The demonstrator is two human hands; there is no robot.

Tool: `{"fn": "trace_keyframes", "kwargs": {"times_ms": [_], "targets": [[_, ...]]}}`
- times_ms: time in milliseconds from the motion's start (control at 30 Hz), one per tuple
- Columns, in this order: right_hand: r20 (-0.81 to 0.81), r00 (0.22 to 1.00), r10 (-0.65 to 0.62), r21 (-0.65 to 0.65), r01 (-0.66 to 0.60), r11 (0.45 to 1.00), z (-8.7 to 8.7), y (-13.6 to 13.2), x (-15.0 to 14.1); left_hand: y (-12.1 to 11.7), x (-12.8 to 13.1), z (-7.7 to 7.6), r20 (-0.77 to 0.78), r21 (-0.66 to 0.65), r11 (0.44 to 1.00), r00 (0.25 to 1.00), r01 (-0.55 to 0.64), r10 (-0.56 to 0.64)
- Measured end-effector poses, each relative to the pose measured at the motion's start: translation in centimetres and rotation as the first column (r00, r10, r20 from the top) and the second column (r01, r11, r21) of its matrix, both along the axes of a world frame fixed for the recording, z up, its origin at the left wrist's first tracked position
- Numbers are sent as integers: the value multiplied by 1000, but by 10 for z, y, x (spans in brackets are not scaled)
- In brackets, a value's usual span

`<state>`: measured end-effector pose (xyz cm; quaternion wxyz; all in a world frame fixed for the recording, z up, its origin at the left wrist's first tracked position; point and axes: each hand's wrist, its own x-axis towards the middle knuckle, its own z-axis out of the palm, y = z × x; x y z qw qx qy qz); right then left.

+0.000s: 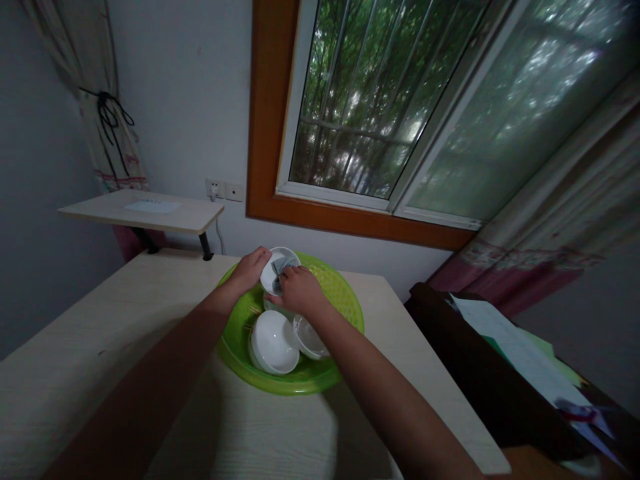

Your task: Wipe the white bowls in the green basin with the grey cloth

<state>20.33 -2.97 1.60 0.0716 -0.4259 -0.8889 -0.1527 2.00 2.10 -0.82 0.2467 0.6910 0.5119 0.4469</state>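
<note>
My left hand [251, 269] grips the rim of a small white bowl [271, 272], which is tilted toward me over the far side of a green plastic basket [290, 387]. Inside that bowl, my right hand [303, 292] presses a greyish cloth [284, 265] with its fingers closed on it. In the basket, nearer to me, sits a larger white bowl [276, 342] tipped on its side, seemingly stacked with another. Beside it lies a clear bowl [309, 339], partly covered by my right forearm. Thin sticks like chopsticks [254, 311] show at the basket's left.
The basket stands on a pale wooden table [150, 320]. A small raised shelf [190, 215] with a sheet of paper is at the back left. Dark furniture with papers [520, 340] stands at the right. A window [380, 100] is behind.
</note>
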Motion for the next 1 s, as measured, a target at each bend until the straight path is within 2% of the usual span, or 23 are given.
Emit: {"fn": "trace_keyframes", "kwargs": {"times_ms": [133,300,433,533,633,733,867,1000], "targets": [[73,997,26,-63,-22,998,2,0,0,-6,1,5,-26,23,1000,1000,15,-15],[40,989,139,-131,-133,982,2,3,8,-3,-1,3,1,37,999,1000,10,-10],[-40,968,248,-98,-251,963,-3,6,11,5,-3,-3,50,29,1000,999,-6,5],[-75,953,294,-38,-297,954,-8,7,9,11,-4,-9,81,45,998,996,41,-45],[-90,958,273,21,-272,962,-11,8,7,16,-3,-13,128,52,994,987,94,-100],[-101,974,201,57,-196,979,-9,6,5,18,-1,-15,169,50,993,978,110,-118],[-99,991,90,81,-82,993,-2,2,3,17,0,-14,166,55,995,982,84,-92],[-63,998,-14,44,17,999,4,-1,-1,13,-1,-11,112,31,999,993,26,-29]]}}
